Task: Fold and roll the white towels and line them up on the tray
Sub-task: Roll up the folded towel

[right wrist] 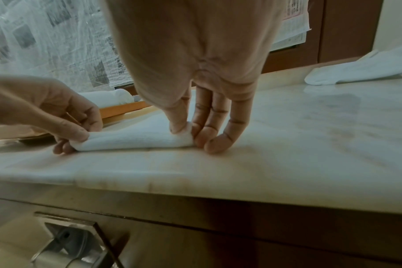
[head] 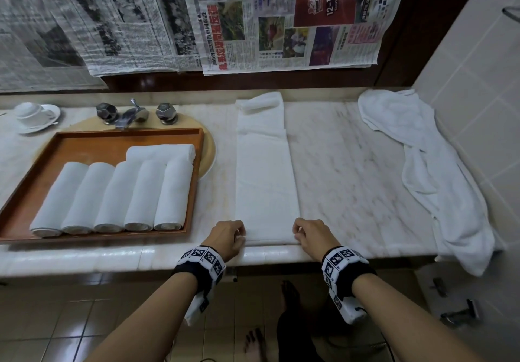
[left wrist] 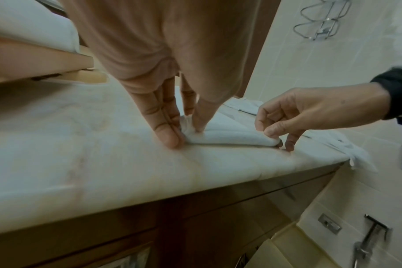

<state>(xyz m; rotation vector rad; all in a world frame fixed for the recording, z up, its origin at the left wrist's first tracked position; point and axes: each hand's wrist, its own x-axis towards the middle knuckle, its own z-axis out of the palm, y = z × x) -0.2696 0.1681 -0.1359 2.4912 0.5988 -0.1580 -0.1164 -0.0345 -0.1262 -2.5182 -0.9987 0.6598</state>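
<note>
Head view: a long folded towel (head: 266, 176) is laid flat on the marble counter (head: 351, 164), stretching away from the hands toward the wall. Its near end is pinched at the left corner by the left hand (head: 226, 238) and at the right corner by the right hand (head: 311, 235), fingers curled on both. A small rolled towel (head: 257, 105) is seen at the far end of the strip. To the left of the left hand, a wooden tray (head: 112, 142) is loaded with five rolled towels (head: 112, 195) side by side and a sixth roll (head: 160, 150) laid crosswise behind them. A loose crumpled towel (head: 422, 159) is draped over the counter edge, well right of the right hand. A tap (head: 132, 114) and a cup on a saucer (head: 33, 114) are seen beyond the tray; newspaper (head: 168, 15) is stuck up behind.

Left wrist view: the towel corner (left wrist: 190, 130) is pinched between thumb and fingers (left wrist: 165, 127) of the left hand, fingertips touching the counter. The opposite corner is pinched by the right hand (left wrist: 287, 117). The near towel edge is slightly lifted and curled.

Right wrist view: the right corner (right wrist: 184, 136) is pinched between thumb and fingers (right wrist: 218, 134); the other fingertips are pressed on the counter. The left hand (right wrist: 57, 116) is seen pinching the far corner, with the tray edge (right wrist: 124, 108) just behind it.
</note>
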